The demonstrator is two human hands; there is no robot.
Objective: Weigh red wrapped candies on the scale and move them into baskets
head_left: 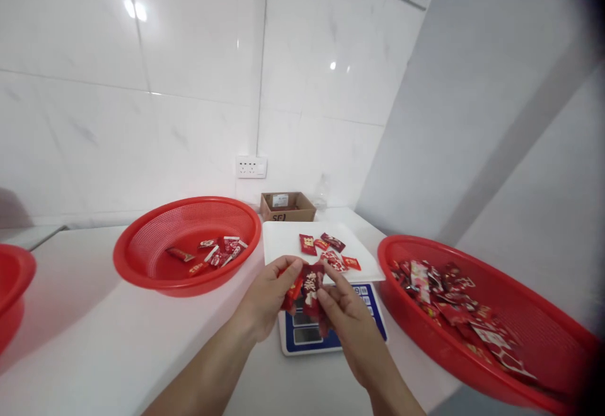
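Note:
My left hand (269, 296) is closed on a bright red candy packet (293, 287). Pinched in my right hand (347, 312) is a dark red candy packet (312, 287) with pale lettering; the two packets overlap. Both hands are over the front of a digital scale (307, 346) and hide part of its display and keys. Several small red packets (308, 244) lie on the scale's white pan (278, 239), just beyond my fingers. Part of another reddish wrapper shows below the dark packet, but its outline is unclear.
A red mesh basket (189, 208) at the left holds several packets; another red basket (520, 296) at the right is heaped with them. Part of a third red basket (14, 283) shows at the left edge. A cardboard box (288, 215) and a clear bottle (322, 192) stand by the wall.

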